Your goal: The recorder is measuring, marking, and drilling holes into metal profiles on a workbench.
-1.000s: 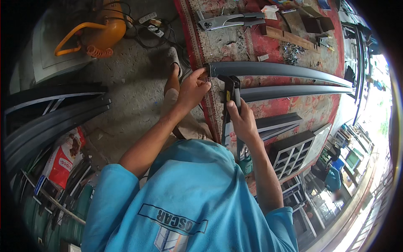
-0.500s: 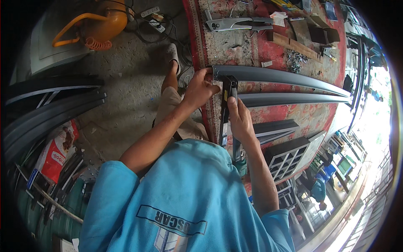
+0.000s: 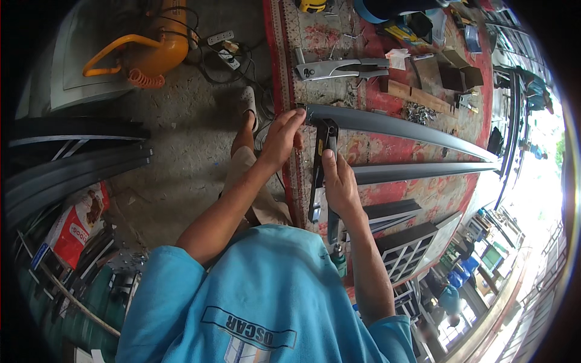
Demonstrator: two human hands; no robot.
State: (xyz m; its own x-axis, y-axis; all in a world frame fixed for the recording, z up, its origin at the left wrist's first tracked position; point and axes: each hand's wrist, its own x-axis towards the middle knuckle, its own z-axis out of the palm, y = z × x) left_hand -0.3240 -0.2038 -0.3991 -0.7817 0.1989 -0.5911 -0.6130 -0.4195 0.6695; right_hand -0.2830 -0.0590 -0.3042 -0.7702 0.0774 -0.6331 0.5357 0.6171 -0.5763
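Two long dark grey metal profiles lie across the red patterned carpet, an upper one (image 3: 387, 123) and a lower one (image 3: 417, 173). My left hand (image 3: 281, 138) is at the near end of the upper profile, its fingers stretched out and touching the end, its thumb apart. My right hand (image 3: 344, 186) is closed round a black hinged metal bar (image 3: 320, 158) with a small yellow label, thumb on top. The bar's jointed end meets the upper profile close to my left hand. My palm and fingers hide part of the bar.
Beyond the profiles lie a hand riveter (image 3: 339, 68), loose rivets (image 3: 419, 114), a wooden strip (image 3: 417, 97) and an open box (image 3: 460, 75). A yellow tape measure (image 3: 311, 5) sits at the far edge. An orange machine (image 3: 166, 51) and a power strip (image 3: 229, 59) stand left.
My left hand's fingers have straightened from a curled pinch at the profile's end. My right hand and the bar have shifted slightly down in the view. A blue-edged dark shape has appeared at the top.
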